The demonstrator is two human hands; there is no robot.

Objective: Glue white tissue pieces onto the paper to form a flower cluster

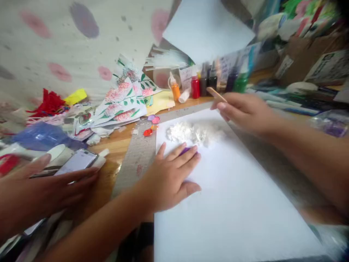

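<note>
My left hand (176, 173) lies flat on a large white sheet of paper (226, 207), fingers spread. A small purple patch (185, 150) shows between those fingers; most of it is covered, so I cannot tell its kind. Just beyond my fingertips, fluffy white clumps (188, 133) rest on the sheet. Above the sheet's far right edge, my right hand (234, 109) is closed on a flat wooden craft stick (216, 94), its free end pointing up and left. That hand is slightly blurred.
Another person's hand (62, 185) is at the left beside a phone (77, 162). Paint bottles, including an orange one (175, 89) and a red one (195, 86), line the back. Red and pink paint blobs (147, 132) sit left of the sheet. A cardboard box (305, 60) stands back right.
</note>
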